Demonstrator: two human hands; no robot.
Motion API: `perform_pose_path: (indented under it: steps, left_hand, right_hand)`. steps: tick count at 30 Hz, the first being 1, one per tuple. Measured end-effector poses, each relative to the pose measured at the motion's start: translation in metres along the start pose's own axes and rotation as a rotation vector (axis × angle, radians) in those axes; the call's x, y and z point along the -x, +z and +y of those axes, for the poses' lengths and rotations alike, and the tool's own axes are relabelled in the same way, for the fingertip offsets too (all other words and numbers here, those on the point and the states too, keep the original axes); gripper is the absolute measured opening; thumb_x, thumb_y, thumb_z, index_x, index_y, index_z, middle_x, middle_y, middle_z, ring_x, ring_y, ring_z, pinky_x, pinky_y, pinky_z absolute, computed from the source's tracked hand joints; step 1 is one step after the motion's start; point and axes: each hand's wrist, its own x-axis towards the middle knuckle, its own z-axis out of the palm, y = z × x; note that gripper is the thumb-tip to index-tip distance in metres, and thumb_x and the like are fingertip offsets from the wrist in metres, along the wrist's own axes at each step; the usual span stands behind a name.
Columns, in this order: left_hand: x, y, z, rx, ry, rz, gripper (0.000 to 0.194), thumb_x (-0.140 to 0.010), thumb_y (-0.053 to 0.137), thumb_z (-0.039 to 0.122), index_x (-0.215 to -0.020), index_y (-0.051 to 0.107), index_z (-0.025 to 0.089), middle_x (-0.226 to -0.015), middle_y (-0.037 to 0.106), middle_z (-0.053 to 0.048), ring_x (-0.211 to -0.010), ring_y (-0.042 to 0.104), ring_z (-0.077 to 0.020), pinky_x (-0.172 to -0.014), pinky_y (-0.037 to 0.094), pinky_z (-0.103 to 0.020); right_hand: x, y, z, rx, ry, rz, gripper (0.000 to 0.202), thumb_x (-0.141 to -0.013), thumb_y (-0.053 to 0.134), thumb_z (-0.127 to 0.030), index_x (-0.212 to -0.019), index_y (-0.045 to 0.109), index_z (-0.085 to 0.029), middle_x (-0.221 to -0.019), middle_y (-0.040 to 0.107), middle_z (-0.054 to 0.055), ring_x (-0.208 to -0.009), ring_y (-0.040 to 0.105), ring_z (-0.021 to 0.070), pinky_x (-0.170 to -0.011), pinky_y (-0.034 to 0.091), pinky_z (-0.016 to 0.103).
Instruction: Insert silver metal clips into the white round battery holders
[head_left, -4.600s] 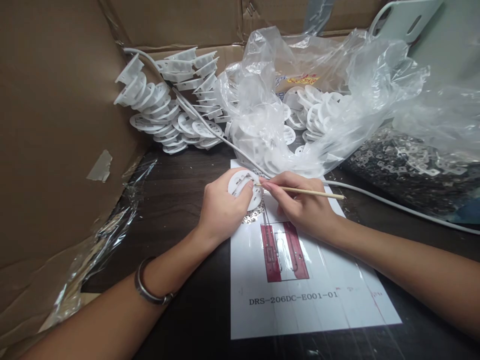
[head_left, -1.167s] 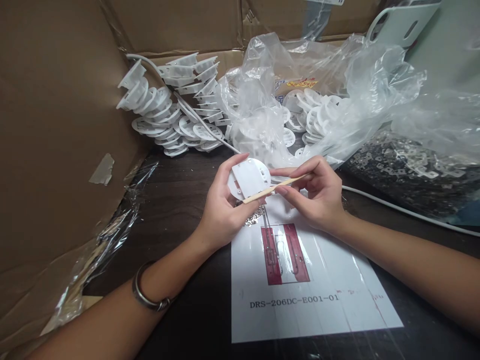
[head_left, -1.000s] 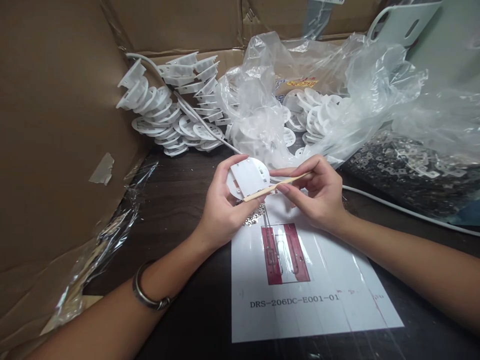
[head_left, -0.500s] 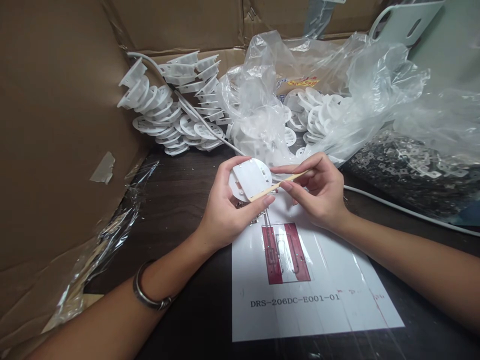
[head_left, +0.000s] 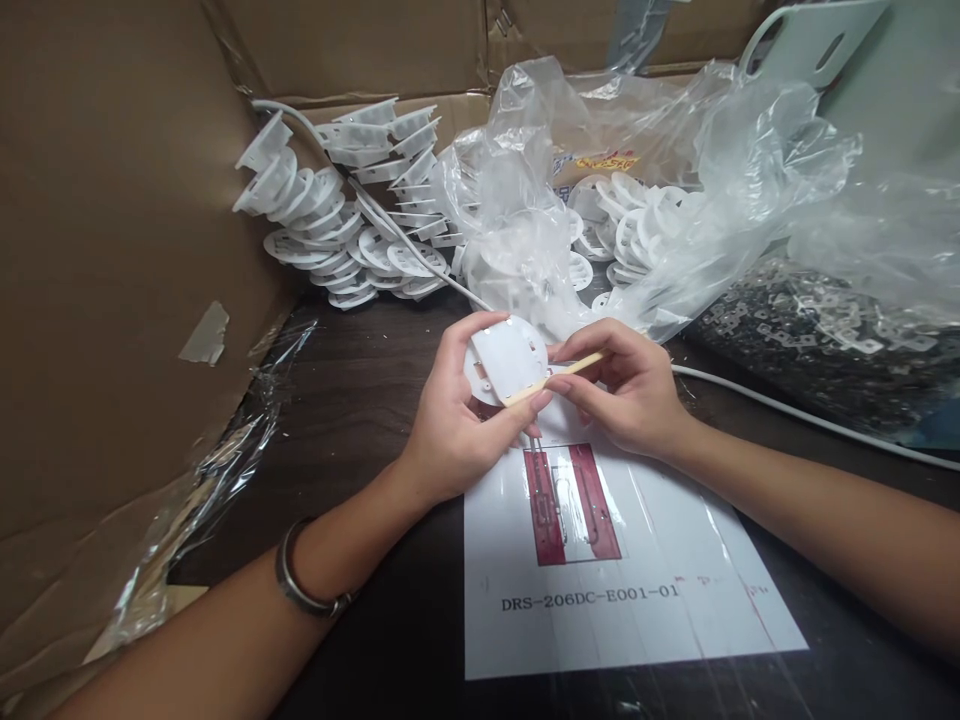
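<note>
A round white plastic piece [head_left: 510,355] is gripped by its rim between the thumb and fingers of my left hand [head_left: 461,420]. My right hand [head_left: 626,390] pinches a thin pale yellow stick [head_left: 574,367], which lies along the piece's lower edge near my left thumb. The piece has small slots and holes, with a flat plate-like area across its face. Under both hands lies a printed sheet [head_left: 555,625] with a red and white drawing and the text DRS-206DC-E001-01.
Stacks of white round parts [head_left: 322,230] stand at the back left. Behind the hands is a crumpled clear plastic bag [head_left: 525,190] with more such parts. A bag of small metal pieces [head_left: 810,330] sits right. A white cable [head_left: 810,415] crosses the table; cardboard [head_left: 112,250] walls the left.
My right hand has moved slightly left and down along with the stick, closer to my left thumb. The white piece has shifted slightly right in my left hand.
</note>
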Motion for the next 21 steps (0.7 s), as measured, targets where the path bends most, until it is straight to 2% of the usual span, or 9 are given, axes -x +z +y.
perform_pose_path:
  steps: [3,6,13,18,21]
  left_hand:
    - [0.0001,-0.0003,-0.0013,0.001,0.02,0.004,0.059,-0.078,0.073,0.019,-0.122,0.036,0.027,-0.085,0.062,0.002,-0.051,0.064,-0.0114,-0.04,0.053,-0.022]
    - [0.0009,-0.0014,-0.002,-0.027,0.042,0.011,0.06,-0.077,0.074,0.02,-0.123,0.037,0.028,-0.087,0.062,0.001,-0.051,0.064,-0.0115,-0.043,0.056,-0.024]
    - [0.0025,-0.003,-0.0005,-0.14,0.09,0.026,0.059,-0.077,0.074,0.022,-0.125,0.039,0.028,-0.09,0.062,0.0,-0.052,0.064,-0.0117,-0.048,0.058,-0.028]
    - [0.0026,-0.0053,-0.0036,-0.24,0.135,0.034,0.062,-0.077,0.074,0.023,-0.127,0.039,0.027,-0.087,0.063,0.0,-0.058,0.064,-0.0139,-0.054,0.057,-0.03]
    - [0.0039,-0.0061,-0.0063,-0.31,0.151,0.046,0.052,-0.078,0.072,0.025,-0.123,0.046,0.026,-0.087,0.063,-0.001,-0.058,0.062,-0.014,-0.053,0.055,-0.03]
  right_hand:
    - [0.0008,0.0011,-0.0005,-0.025,0.008,0.012,0.018,-0.074,0.077,-0.023,-0.077,0.06,-0.017,-0.085,0.07,0.002,-0.04,0.051,0.004,-0.034,0.04,0.018]
    - [0.0013,0.0025,-0.0023,-0.102,0.081,0.007,0.019,-0.072,0.078,-0.022,-0.072,0.059,-0.017,-0.088,0.072,0.003,-0.041,0.052,0.0043,-0.035,0.041,0.019]
    - [-0.0017,0.0046,-0.0094,-0.21,0.233,0.009,0.026,-0.065,0.083,-0.028,-0.067,0.06,-0.018,-0.081,0.072,0.004,-0.053,0.062,0.0109,-0.039,0.044,0.021]
    - [-0.0034,0.0047,-0.0092,-0.257,0.217,0.008,0.026,-0.063,0.084,-0.027,-0.064,0.061,-0.017,-0.076,0.072,0.004,-0.055,0.063,0.0112,-0.041,0.044,0.02]
    - [-0.005,0.0057,-0.0101,-0.277,0.221,-0.02,0.025,-0.064,0.084,-0.029,-0.063,0.062,-0.017,-0.062,0.067,0.0,-0.045,0.056,0.0076,-0.037,0.039,0.018]
